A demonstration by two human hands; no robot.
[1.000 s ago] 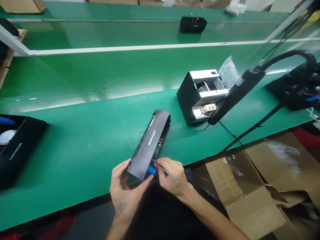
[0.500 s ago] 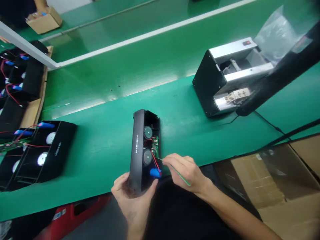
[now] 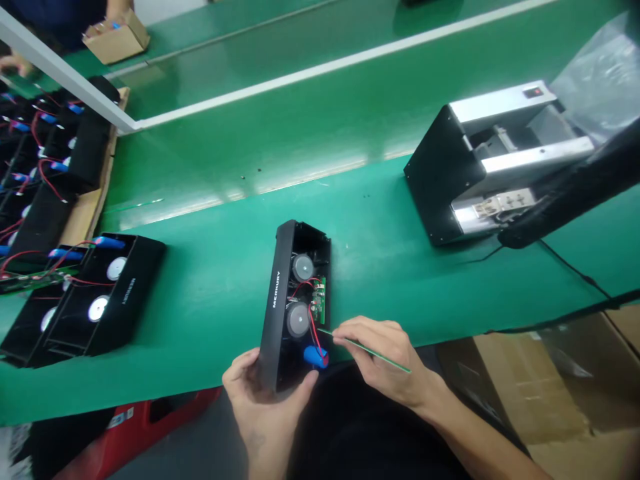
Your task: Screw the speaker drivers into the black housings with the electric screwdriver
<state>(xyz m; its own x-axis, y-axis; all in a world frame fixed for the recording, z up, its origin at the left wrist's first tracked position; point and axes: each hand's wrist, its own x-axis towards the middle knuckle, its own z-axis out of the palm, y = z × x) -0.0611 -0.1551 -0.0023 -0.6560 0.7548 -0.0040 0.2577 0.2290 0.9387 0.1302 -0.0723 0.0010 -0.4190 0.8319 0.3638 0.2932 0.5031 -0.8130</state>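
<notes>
A long black speaker housing (image 3: 279, 300) marked MERKURY lies open on the green bench near its front edge. Inside it show two round grey drivers, a small green circuit board (image 3: 319, 301), red wires and a blue cylindrical cell (image 3: 315, 356). My left hand (image 3: 260, 395) wraps round the near end of the housing. My right hand (image 3: 383, 357) is pinched on a thin green stick (image 3: 373, 350), and the stick's tip points at the housing's right edge just below the circuit board.
A black and silver machine (image 3: 480, 167) stands at the right with a dark arm (image 3: 575, 193) across it. More open black housings (image 3: 100, 293) with wires lie at the left. Cardboard boxes (image 3: 550, 380) sit below the bench at right. A person's hands are at the far top left.
The housing has been turned from lid-side up to open side up, showing its drivers and board. My view has swung left and closer. My right hand keeps the stick by the housing.
</notes>
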